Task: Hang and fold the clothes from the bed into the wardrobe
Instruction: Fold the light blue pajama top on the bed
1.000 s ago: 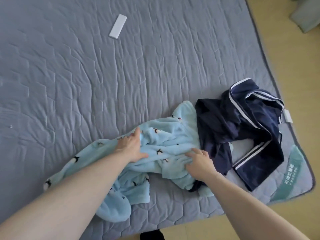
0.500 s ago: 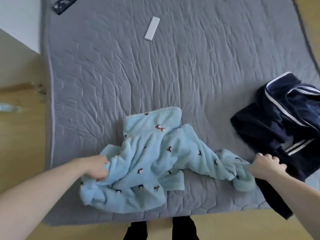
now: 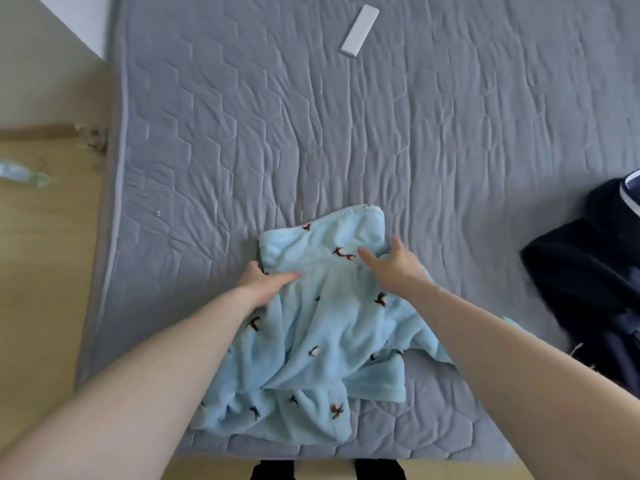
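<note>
Head view shows the left hand (image 3: 265,280) pinching the light-blue fleece garment (image 3: 322,327) at frame centre while the right hand (image 3: 398,268) spreads wide, apparently flattening it on the bed (image 3: 311,133) for folding.

White remote (image 3: 359,31) lying flat on the grey quilt well beyond both hands, crumpled pale blue wrapper (image 3: 24,172) on the wooden floor (image 3: 41,258) far left of the left hand

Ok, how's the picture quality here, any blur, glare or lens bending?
Head view: soft, even daylight, no glare. The wide lens bows the bed edges. The right hand and the dark garment at the frame edge look slightly motion-smeared; the light blue fleece garment stays fairly sharp.
</note>
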